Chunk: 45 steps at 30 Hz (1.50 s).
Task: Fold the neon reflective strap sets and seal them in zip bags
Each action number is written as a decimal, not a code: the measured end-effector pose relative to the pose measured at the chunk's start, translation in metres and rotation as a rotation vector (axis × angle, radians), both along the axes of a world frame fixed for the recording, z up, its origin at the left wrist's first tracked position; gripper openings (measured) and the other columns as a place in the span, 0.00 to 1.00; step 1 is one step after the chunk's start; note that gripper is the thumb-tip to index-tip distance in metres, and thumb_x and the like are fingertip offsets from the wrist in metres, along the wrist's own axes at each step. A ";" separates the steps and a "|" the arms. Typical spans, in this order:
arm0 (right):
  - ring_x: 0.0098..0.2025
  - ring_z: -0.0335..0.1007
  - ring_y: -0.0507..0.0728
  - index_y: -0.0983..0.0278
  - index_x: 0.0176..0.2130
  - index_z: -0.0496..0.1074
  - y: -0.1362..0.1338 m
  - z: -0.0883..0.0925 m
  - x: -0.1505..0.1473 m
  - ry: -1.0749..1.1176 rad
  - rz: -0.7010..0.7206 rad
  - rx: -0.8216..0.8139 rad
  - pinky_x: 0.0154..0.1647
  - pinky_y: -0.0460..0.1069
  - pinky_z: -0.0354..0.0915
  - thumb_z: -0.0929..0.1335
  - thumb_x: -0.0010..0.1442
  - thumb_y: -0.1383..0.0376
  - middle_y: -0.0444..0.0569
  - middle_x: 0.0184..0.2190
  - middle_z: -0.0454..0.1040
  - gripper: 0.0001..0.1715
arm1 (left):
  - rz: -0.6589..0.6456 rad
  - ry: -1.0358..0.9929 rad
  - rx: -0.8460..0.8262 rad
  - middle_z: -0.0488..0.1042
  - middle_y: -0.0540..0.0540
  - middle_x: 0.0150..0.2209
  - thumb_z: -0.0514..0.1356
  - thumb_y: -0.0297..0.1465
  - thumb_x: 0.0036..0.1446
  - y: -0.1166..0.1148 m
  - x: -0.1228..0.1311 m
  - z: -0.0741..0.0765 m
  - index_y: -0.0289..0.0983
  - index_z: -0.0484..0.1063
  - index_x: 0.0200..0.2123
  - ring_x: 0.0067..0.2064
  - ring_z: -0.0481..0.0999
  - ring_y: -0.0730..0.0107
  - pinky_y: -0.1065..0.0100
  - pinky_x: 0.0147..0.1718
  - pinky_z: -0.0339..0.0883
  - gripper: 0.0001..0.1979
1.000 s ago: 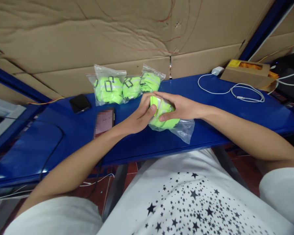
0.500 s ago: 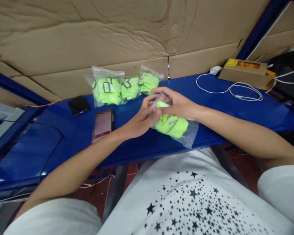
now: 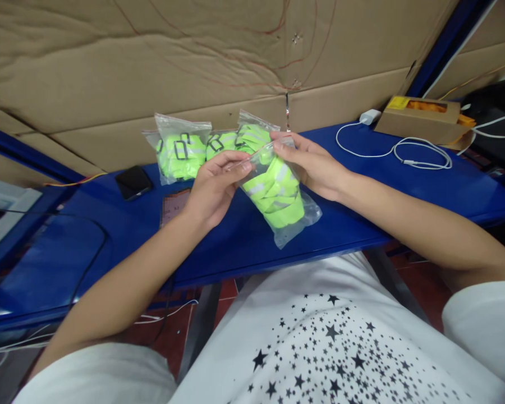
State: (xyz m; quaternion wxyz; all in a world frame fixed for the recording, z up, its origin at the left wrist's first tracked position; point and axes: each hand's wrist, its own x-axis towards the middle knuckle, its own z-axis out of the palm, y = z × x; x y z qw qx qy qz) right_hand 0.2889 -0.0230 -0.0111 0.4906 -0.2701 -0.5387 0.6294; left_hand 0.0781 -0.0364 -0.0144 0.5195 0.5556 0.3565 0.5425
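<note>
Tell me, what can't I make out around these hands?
All in the head view:
Held bag: whether it is sealed; the left hand and right hand cover parts of its top edge.
Phone: its screen text is blurred, and the left hand hides part.
Middle rear bag: its lower part, behind the left hand.
Black object: cut off by the right edge.

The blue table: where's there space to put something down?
There's bare table at the front between the left hand and the held bag, and another patch between the right hand and the white cable. It's crowded at the back, where bagged bundles sit by the cardboard wall.
</note>
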 end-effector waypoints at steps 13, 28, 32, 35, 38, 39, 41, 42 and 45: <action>0.49 0.80 0.57 0.62 0.39 0.82 -0.001 -0.002 0.002 -0.103 -0.114 0.118 0.57 0.53 0.73 0.79 0.55 0.58 0.46 0.41 0.84 0.14 | -0.152 -0.022 -0.133 0.83 0.43 0.50 0.75 0.42 0.52 -0.001 0.005 -0.003 0.40 0.81 0.49 0.56 0.81 0.53 0.60 0.55 0.76 0.23; 0.42 0.75 0.55 0.62 0.37 0.80 -0.002 0.000 -0.002 -0.239 -0.255 0.277 0.42 0.48 0.72 0.74 0.62 0.47 0.45 0.37 0.81 0.20 | 0.061 0.002 0.054 0.84 0.44 0.40 0.70 0.44 0.58 0.007 0.000 -0.005 0.38 0.82 0.41 0.48 0.84 0.55 0.60 0.51 0.78 0.16; 0.35 0.74 0.51 0.62 0.34 0.77 0.006 0.000 0.004 -0.178 -0.321 0.222 0.33 0.45 0.70 0.75 0.63 0.54 0.44 0.33 0.78 0.15 | 0.085 -0.059 0.060 0.85 0.44 0.38 0.68 0.44 0.61 0.009 0.002 -0.009 0.38 0.81 0.40 0.47 0.84 0.56 0.61 0.48 0.79 0.15; 0.32 0.73 0.50 0.63 0.33 0.76 0.011 -0.001 0.006 -0.168 -0.330 0.191 0.30 0.44 0.67 0.77 0.61 0.57 0.44 0.29 0.77 0.13 | 0.103 -0.066 0.048 0.85 0.45 0.38 0.68 0.44 0.61 0.010 0.002 -0.012 0.38 0.81 0.40 0.47 0.84 0.57 0.62 0.48 0.79 0.15; 0.31 0.73 0.50 0.64 0.34 0.78 0.012 -0.002 0.006 -0.165 -0.326 0.186 0.29 0.43 0.67 0.78 0.59 0.58 0.44 0.29 0.77 0.13 | 0.127 -0.097 0.046 0.85 0.44 0.37 0.69 0.44 0.60 0.014 0.001 -0.015 0.37 0.80 0.39 0.44 0.85 0.58 0.62 0.48 0.79 0.16; 0.31 0.73 0.50 0.64 0.34 0.78 0.012 -0.002 0.006 -0.166 -0.321 0.190 0.29 0.44 0.67 0.78 0.59 0.58 0.45 0.29 0.77 0.13 | 0.131 -0.105 0.054 0.85 0.44 0.37 0.69 0.44 0.60 0.015 0.001 -0.016 0.37 0.80 0.39 0.43 0.85 0.59 0.62 0.47 0.79 0.16; 0.31 0.73 0.50 0.64 0.34 0.77 0.013 -0.003 0.006 -0.177 -0.313 0.215 0.29 0.44 0.66 0.78 0.59 0.57 0.45 0.29 0.77 0.14 | 0.128 -0.103 0.068 0.85 0.45 0.37 0.69 0.45 0.60 0.016 0.000 -0.018 0.37 0.80 0.38 0.42 0.85 0.59 0.63 0.47 0.79 0.16; 0.31 0.72 0.50 0.64 0.34 0.77 0.013 -0.004 0.007 -0.187 -0.309 0.239 0.29 0.45 0.66 0.78 0.59 0.57 0.45 0.29 0.77 0.14 | 0.126 -0.096 0.074 0.85 0.45 0.37 0.69 0.46 0.60 0.017 0.000 -0.018 0.38 0.80 0.38 0.43 0.85 0.59 0.64 0.46 0.80 0.16; 0.30 0.69 0.50 0.64 0.33 0.74 0.015 -0.008 0.008 -0.225 -0.296 0.343 0.32 0.46 0.66 0.77 0.61 0.54 0.44 0.28 0.75 0.17 | 0.123 -0.074 0.079 0.84 0.45 0.36 0.68 0.47 0.60 0.016 0.001 -0.019 0.38 0.80 0.39 0.44 0.85 0.58 0.63 0.47 0.80 0.17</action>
